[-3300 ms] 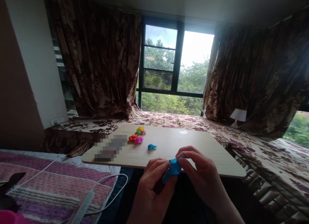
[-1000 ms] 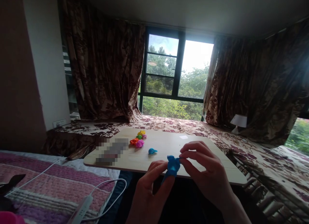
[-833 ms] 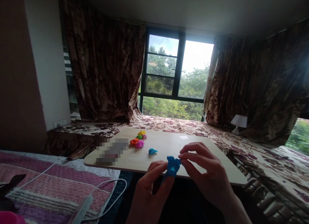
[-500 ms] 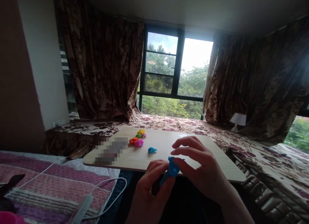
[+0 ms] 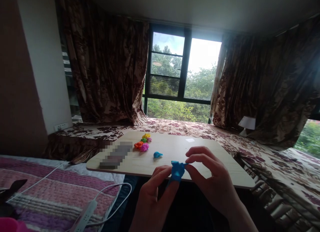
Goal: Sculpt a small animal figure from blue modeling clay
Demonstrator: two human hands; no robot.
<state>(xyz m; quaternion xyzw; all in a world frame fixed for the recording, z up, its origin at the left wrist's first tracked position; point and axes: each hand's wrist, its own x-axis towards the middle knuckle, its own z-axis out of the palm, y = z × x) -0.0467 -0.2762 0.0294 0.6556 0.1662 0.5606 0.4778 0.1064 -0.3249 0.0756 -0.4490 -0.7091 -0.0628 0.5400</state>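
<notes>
In the head view, a thin, crinkled blue piece [image 5: 177, 171] that looks like crepe paper is held up just over the table's near edge. My left hand [image 5: 157, 192] pinches its lower left side between thumb and fingers. The thumb and index finger of my right hand [image 5: 212, 178] grip a narrow bit at its upper right edge, while the other fingers stay raised. Beyond them on the table lies a small blue wad [image 5: 157, 154] with a pointed tail. Farther left sits a cluster of crumpled pieces: yellow [image 5: 146, 136], green, orange [image 5: 138, 145] and pink [image 5: 144, 147].
The light wood table [image 5: 207, 142] has rounded corners. A pixelated flat object [image 5: 116, 155] lies on its left end. A power strip [image 5: 86, 213] with a white cable rests on the striped bedding [image 5: 62, 188]. A small lamp [image 5: 247, 123] stands on the window ledge.
My right hand's pinch has shifted between the blue piece's top and its right edge, pressing close half a second ago and now farther right. My left hand keeps its grip.
</notes>
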